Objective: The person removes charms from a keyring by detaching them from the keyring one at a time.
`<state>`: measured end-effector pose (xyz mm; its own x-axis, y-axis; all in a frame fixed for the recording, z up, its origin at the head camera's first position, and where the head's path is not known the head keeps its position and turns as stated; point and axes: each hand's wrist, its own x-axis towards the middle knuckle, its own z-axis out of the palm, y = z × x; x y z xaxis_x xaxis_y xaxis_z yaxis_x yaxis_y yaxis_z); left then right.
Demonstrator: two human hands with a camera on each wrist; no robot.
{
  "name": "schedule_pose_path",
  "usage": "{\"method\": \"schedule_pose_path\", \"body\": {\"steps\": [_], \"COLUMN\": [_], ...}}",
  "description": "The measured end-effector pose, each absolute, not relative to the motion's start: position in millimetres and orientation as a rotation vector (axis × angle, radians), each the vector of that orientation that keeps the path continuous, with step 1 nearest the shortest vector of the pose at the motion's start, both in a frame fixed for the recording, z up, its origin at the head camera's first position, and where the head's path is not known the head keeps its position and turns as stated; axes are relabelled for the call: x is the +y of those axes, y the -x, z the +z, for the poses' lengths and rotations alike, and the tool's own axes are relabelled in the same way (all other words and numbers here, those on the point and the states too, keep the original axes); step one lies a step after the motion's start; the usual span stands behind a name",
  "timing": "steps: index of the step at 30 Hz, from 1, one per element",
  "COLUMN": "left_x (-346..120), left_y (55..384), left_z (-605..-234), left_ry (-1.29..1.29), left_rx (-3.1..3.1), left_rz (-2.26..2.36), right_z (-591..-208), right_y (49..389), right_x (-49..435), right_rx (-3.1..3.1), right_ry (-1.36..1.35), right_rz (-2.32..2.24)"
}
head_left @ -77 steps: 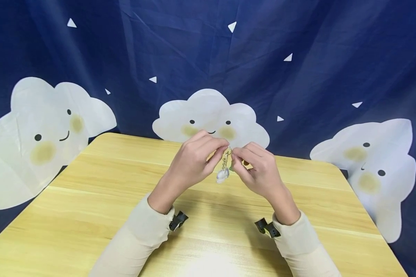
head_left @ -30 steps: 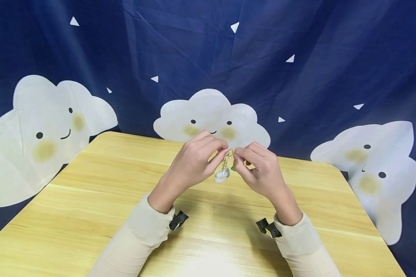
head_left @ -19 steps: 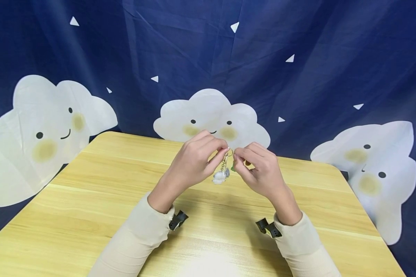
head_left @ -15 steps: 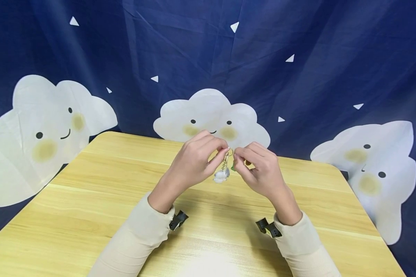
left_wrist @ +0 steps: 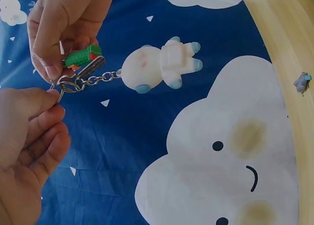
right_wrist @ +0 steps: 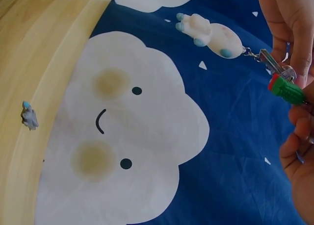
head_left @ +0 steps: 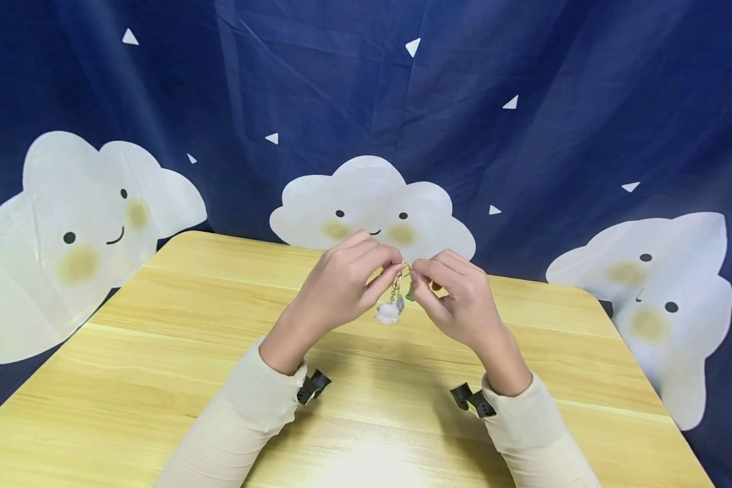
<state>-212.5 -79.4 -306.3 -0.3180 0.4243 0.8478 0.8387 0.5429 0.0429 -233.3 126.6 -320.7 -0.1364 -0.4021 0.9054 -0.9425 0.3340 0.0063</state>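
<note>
My left hand (head_left: pixel 350 278) and right hand (head_left: pixel 454 291) meet in front of me above the table, fingertips close together. Between thumb and index finger the left hand pinches a metal key ring (left_wrist: pixel 68 84). From the ring, on a short chain (left_wrist: pixel 100 79), hangs a white figurine (left_wrist: pixel 142 68) with blue hands and feet. A flat metal piece that looks like a key (left_wrist: pixel 92 66) lies beside the chain. My right hand pinches the ring's other side; a green textured charm (right_wrist: pixel 289 90) with a red end sits at its fingers. The exact pinch points are partly hidden.
A small grey figure with a blue part (right_wrist: pixel 29 116) lies on the wooden table (head_left: pixel 177 366) beyond the hands. Behind the table hangs a dark blue curtain (head_left: pixel 317 81) printed with smiling clouds. Black wrist cameras sit on both sleeves.
Since the oldest frame the hands have parted slightly, showing more of the ring between them. The white figurine sways a little to the left. Over the last half second the hands barely move.
</note>
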Motion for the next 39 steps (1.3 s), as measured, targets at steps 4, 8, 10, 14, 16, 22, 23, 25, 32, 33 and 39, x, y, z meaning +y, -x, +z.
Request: {"method": "schedule_pose_path", "body": {"steps": [4, 8, 10, 14, 16, 22, 23, 25, 32, 33, 39], "left_x": [-80.3, -80.4, -80.3, -80.5, -80.6, -81.1, -81.4, -82.0, -84.5, -84.6, -85.1], "left_y": [213.0, 212.3, 212.1, 212.9, 212.6, 212.5, 212.6, 212.4, 211.0, 211.0, 211.2], "left_z": [-305.8, -304.8, -304.7, -305.3, -304.7, -304.9, -305.2, -305.0, -302.2, -302.0, -302.1], "left_ry": [1.029, 1.030, 1.030, 1.028, 1.027, 1.026, 1.025, 1.021, 1.017, 1.018, 1.012], "left_rx": [-1.939, -1.930, -1.926, -1.923, -1.921, -1.921, -1.922, -1.921, -1.906, -1.906, -1.905], "left_rz": [-0.623, -0.622, -0.623, -0.626, -0.627, -0.627, -0.626, -0.628, -0.637, -0.635, -0.634], "right_z": [-321.0, -321.0, -320.8, -320.4, -320.5, -321.5, -321.5, -321.5, -321.5, -321.4, -320.7], "right_y": [233.3, 233.3, 233.4, 233.5, 233.5, 233.5, 233.2, 232.9, 233.3, 233.3, 232.6], "right_x": [126.3, 126.0, 125.8, 125.5, 125.3, 125.3, 125.4, 125.5, 126.5, 126.6, 126.5], "right_rx": [-1.709, -1.706, -1.706, -1.706, -1.706, -1.711, -1.712, -1.714, -1.716, -1.717, -1.723], "right_ry": [-1.216, -1.217, -1.217, -1.219, -1.222, -1.225, -1.225, -1.224, -1.217, -1.214, -1.211], "right_rz": [0.768, 0.770, 0.771, 0.776, 0.781, 0.784, 0.784, 0.784, 0.785, 0.784, 0.780]}}
